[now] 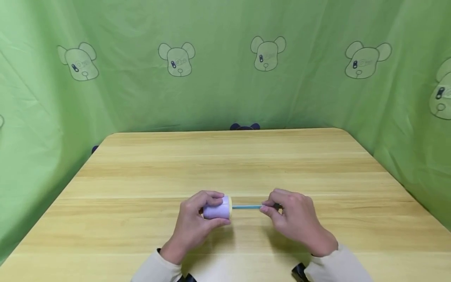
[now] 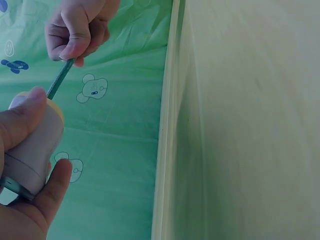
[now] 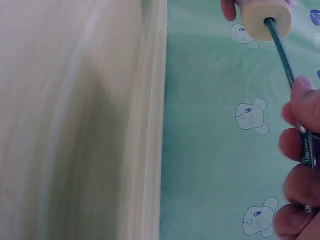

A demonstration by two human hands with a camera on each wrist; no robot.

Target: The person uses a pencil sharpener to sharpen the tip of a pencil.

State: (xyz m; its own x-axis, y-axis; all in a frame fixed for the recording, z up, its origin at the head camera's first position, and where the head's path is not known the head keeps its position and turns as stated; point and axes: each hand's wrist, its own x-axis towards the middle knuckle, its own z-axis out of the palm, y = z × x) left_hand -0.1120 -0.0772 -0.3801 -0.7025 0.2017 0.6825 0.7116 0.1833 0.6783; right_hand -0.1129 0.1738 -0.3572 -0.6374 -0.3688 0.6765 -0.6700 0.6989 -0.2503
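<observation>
My left hand (image 1: 195, 217) grips a small lavender pencil sharpener (image 1: 215, 212), thumb along its near side and fingers over the top. The sharpener lies on its side in the air above the table, its pale yellow end (image 3: 253, 24) facing right. A green pencil (image 1: 245, 206) runs level into the hole in that end, its tip hidden inside. My right hand (image 1: 294, 213) holds the other part of the pencil, thumb and fingers curled round it. In the right wrist view small printed lettering shows on the pencil's shaft.
Both hands are over the near half of a light wooden table (image 1: 225, 164) with rounded far corners. Green cloth (image 1: 218, 98) printed with bear heads hangs behind and along both sides of it.
</observation>
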